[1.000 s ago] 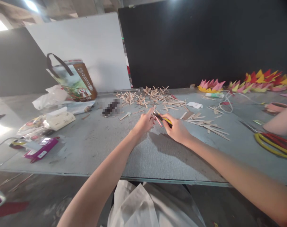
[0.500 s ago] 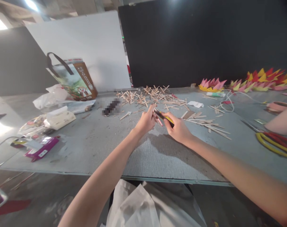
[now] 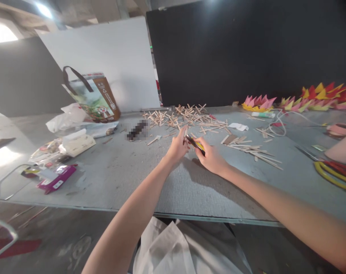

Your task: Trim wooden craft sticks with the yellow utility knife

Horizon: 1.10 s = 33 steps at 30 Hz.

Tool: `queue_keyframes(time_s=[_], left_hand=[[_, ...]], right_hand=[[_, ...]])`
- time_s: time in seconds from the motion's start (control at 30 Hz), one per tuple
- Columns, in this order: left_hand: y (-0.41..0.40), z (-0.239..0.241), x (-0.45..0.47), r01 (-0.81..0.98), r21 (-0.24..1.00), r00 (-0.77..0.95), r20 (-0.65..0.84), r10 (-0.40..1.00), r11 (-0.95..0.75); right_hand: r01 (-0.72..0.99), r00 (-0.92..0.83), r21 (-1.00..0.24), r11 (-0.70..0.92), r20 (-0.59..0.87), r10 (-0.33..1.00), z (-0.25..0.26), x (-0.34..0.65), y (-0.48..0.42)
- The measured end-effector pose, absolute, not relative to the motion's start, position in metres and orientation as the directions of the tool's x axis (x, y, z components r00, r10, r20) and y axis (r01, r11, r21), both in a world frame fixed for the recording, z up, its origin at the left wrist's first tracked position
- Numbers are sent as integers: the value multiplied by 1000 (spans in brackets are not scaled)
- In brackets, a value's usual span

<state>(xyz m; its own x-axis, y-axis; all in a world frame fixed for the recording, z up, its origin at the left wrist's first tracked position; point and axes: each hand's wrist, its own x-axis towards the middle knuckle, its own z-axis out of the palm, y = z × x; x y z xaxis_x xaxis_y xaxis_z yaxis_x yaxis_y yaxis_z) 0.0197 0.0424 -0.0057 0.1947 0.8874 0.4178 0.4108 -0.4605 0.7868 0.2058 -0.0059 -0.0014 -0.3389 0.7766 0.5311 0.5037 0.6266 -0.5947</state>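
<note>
On the grey table (image 3: 127,182), at far left: one shopping bag (image 3: 97,99), green picture on the front, brown side, dark handle. Nearer than the bag: white plastic wrapping (image 3: 66,118), one cream packet (image 3: 79,144) and one purple packet (image 3: 58,179). More to the right, one dark object (image 3: 136,130), pixelated, impossible to recognise. At far middle, one wide loose heap of wooden sticks (image 3: 187,116): thin, flat, pale brown, crossing one another, too many for counting. Nearer than the heap, two hands with one tool between. Left hand (image 3: 178,146) with fingers bent and close together; impossible to tell whether gripping something small. Just to the right, one cutter (image 3: 200,146): slim, black body with yellow along the side, tilted, narrow front end pointing far and left, close by the left fingers. Right hand (image 3: 214,158) wrapped around the near part of the cutter. To the right, one smaller group of sticks (image 3: 252,150), spread like a fan. Farther, one white paper scrap (image 3: 238,126), one pink paper crown (image 3: 258,102) with yellow base, one glue tube (image 3: 262,114), one looped white cable (image 3: 284,129). At far right, more paper crowns (image 3: 318,97), red, yellow and pink, overlapping, exact number unclear. At right edge, scissors (image 3: 319,171) with yellow handle, one pink roll (image 3: 341,130), one arm (image 3: 342,150) of another person.
</note>
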Motion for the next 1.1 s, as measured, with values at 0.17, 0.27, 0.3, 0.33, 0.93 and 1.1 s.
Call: queue_keyframes(time_s=[0.17, 0.27, 0.3, 0.33, 0.93, 1.1], left_hand=[[45, -7, 13, 470, 708, 305, 430, 850, -527], [50, -10, 11, 492, 700, 276, 439, 855, -518], [52, -11, 10, 493, 701, 262, 445, 856, -515], [54, -13, 10, 493, 703, 249, 450, 857, -513], [64, 12, -20, 98, 884, -62, 463, 884, -456], [49, 19, 12, -79, 899, 153, 437, 886, -430]], right_hand=[[431, -351, -687, 585, 469, 810, -8, 202, -6], [391, -338, -754, 528, 416, 844, -6, 201, -8], [389, -337, -766, 512, 398, 853, -6, 200, -9], [389, -339, -773, 502, 387, 858, -5, 199, -8], [432, -270, -680, 592, 529, 805, 20, 202, -34], [401, -115, -746, 532, 535, 837, 11, 212, -15]])
